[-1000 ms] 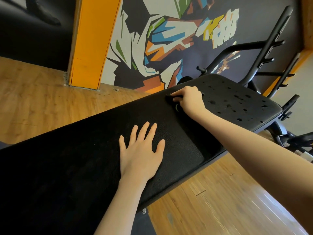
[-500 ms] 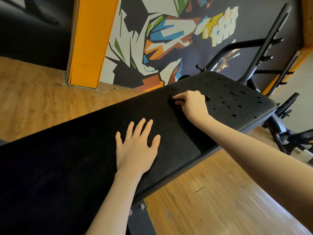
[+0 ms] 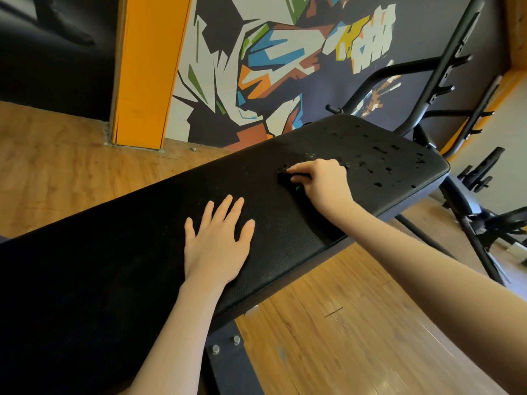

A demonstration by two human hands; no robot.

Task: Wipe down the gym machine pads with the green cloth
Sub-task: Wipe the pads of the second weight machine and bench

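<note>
Left hand (image 3: 218, 246) flat, fingers spread, bracing bench pad (image 3: 285, 238) | right hand (image 3: 322, 182) gripping bunched green cloth (image 3: 298, 189), mostly hidden, mid-pad | advice: overlap firm strokes toward wet droplets (image 3: 379, 155).

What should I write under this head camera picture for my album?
Right hand grips a cloth on the black bench pad; left hand rests flat.

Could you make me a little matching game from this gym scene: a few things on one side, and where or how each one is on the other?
Things:
1. left hand
2. right hand
3. orange pillar
4. bench pad

States:
A. stands on the wooden floor by the mural
B. lies flat, fingers spread
C. black, with dark spots at its far end
D. curled, holding something dark against the pad

Pairs: 1-B, 2-D, 3-A, 4-C
</note>
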